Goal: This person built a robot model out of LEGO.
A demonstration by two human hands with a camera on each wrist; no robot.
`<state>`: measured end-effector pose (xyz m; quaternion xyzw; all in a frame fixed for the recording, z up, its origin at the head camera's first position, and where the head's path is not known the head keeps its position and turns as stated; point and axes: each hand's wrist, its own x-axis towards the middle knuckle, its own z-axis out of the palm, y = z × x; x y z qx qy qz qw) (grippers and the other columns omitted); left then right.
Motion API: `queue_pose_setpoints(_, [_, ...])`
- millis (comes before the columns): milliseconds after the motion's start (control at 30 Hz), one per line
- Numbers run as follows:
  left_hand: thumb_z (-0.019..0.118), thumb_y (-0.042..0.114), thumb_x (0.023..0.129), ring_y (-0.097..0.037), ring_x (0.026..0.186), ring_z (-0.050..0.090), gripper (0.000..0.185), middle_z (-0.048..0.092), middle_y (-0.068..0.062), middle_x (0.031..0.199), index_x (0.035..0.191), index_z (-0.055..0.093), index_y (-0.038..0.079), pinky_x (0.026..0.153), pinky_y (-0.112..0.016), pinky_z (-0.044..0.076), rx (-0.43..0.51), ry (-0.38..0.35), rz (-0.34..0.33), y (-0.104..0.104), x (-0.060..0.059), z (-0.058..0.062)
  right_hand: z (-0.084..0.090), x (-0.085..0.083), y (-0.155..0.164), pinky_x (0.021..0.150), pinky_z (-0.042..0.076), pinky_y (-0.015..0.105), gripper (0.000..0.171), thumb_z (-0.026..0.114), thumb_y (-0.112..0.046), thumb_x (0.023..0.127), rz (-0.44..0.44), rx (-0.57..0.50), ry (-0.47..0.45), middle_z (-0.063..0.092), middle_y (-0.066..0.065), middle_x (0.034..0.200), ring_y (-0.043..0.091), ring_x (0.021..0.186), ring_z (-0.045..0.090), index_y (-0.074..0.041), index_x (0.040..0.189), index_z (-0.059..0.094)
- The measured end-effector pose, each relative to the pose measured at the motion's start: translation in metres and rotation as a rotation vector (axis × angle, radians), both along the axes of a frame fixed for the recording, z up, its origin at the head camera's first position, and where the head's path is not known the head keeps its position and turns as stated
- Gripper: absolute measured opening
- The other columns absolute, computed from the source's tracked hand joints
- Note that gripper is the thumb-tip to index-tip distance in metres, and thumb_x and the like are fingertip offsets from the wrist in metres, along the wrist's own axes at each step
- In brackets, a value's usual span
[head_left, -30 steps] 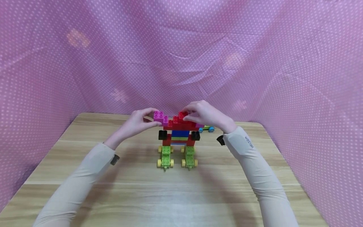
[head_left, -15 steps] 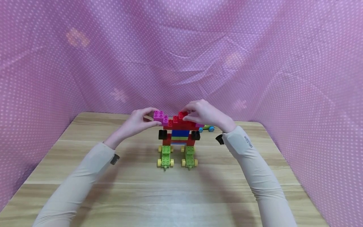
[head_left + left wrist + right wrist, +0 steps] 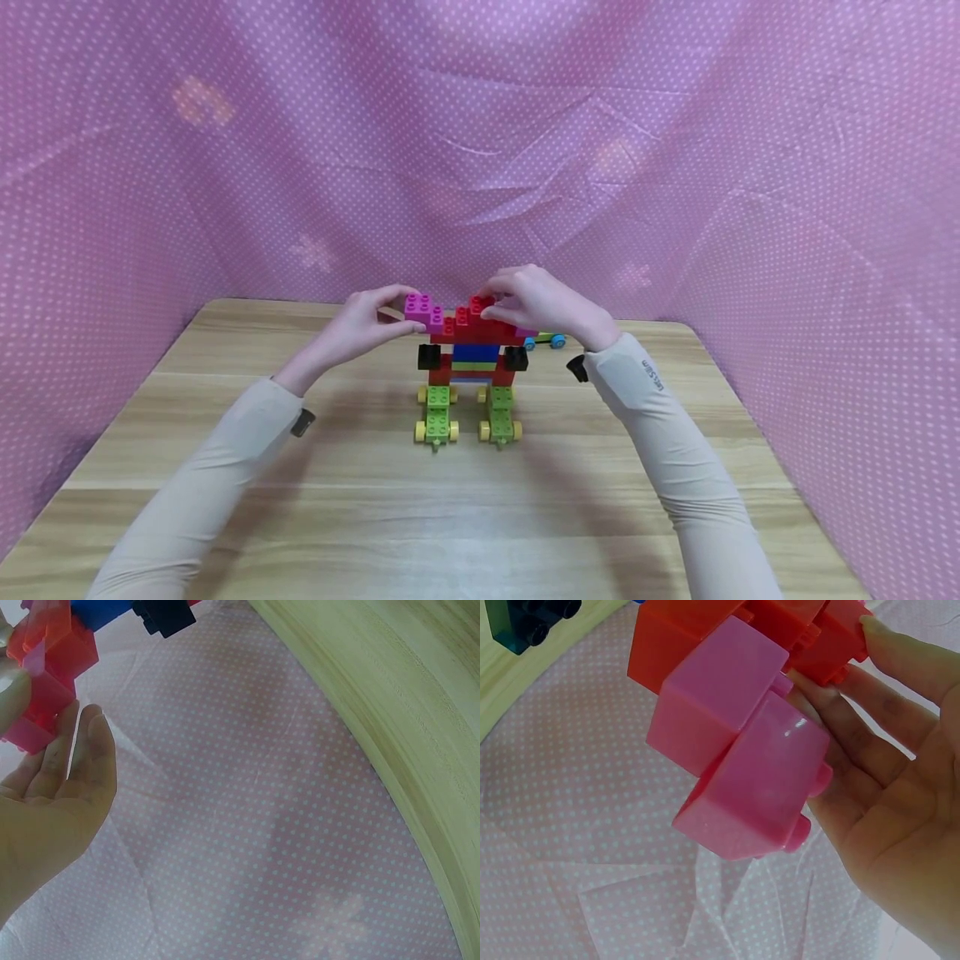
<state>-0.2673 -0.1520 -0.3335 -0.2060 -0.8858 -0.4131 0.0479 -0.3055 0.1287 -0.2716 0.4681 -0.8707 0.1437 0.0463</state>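
Observation:
A brick figure (image 3: 471, 367) stands mid-table on two green wheeled feet (image 3: 437, 415), with a red, blue and yellow body and black side bricks (image 3: 429, 357). My left hand (image 3: 396, 313) pinches the pink brick (image 3: 422, 309) at the figure's upper left; the left wrist view shows that pink brick (image 3: 34, 712) against my fingers (image 3: 75, 772). My right hand (image 3: 501, 303) grips the red top brick (image 3: 478, 307) from above. In the right wrist view my fingers (image 3: 870, 750) lie behind the right pink bricks (image 3: 742, 757) and touch the red brick (image 3: 832, 637).
A small green car with blue wheels (image 3: 551, 340) sits behind the figure on the right. The wooden table (image 3: 450, 517) is enclosed by pink dotted cloth (image 3: 480, 150) at the back and both sides.

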Motion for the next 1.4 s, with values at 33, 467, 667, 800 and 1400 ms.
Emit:
queue_pose_setpoints(33, [0.075,0.024,0.089,-0.024,0.104,0.066,0.044,0.07,-0.01,0.112,0.129,0.061,0.011,0.092,-0.042,0.059,0.002,0.001,-0.001,0.0001,0.0,0.0,0.0001,0.0,0.0,0.08,0.059,0.029,0.025,0.07,-0.021,0.093,0.002,0.001,0.004,0.074,0.008,0.107,0.016,0.083,0.067,-0.006,0.113,0.073])
queue_pose_setpoints(467, [0.074,0.024,0.089,-0.025,0.103,0.066,0.045,0.07,-0.012,0.111,0.13,0.061,0.009,0.092,-0.041,0.059,0.006,0.002,0.002,-0.0004,-0.0016,-0.0024,-0.002,0.0,0.001,0.081,0.059,0.029,0.025,0.073,-0.022,0.091,0.001,-0.042,-0.002,0.074,0.007,0.103,0.017,0.087,0.067,-0.006,0.11,0.073])
queue_pose_setpoints(667, [0.074,0.024,0.09,-0.023,0.102,0.065,0.045,0.07,-0.011,0.11,0.13,0.06,0.01,0.091,-0.04,0.059,0.0,0.0,0.002,0.0006,-0.0009,-0.0014,-0.0013,0.0012,0.0007,0.078,0.058,0.029,0.026,0.072,-0.022,0.091,-0.008,-0.031,0.008,0.074,0.008,0.104,0.017,0.083,0.065,-0.006,0.112,0.073])
queue_pose_setpoints(800, [0.074,0.024,0.089,-0.023,0.103,0.065,0.045,0.069,-0.01,0.111,0.13,0.06,0.01,0.091,-0.04,0.059,-0.003,-0.001,0.003,0.0002,-0.0011,-0.0018,-0.0021,0.0013,0.0009,0.077,0.058,0.03,0.027,0.073,-0.022,0.091,-0.007,-0.036,0.015,0.074,0.008,0.103,0.017,0.082,0.065,-0.006,0.112,0.073])
queue_pose_setpoints(1400, [0.075,0.023,0.089,-0.026,0.104,0.066,0.046,0.07,-0.012,0.112,0.13,0.06,0.009,0.091,-0.041,0.059,-0.007,-0.004,0.018,-0.0002,-0.0017,-0.0005,-0.0042,0.0036,-0.0008,0.071,0.055,0.029,0.026,0.073,-0.025,0.091,-0.01,-0.033,0.084,0.074,0.007,0.1,0.014,0.074,0.062,-0.006,0.11,0.074])
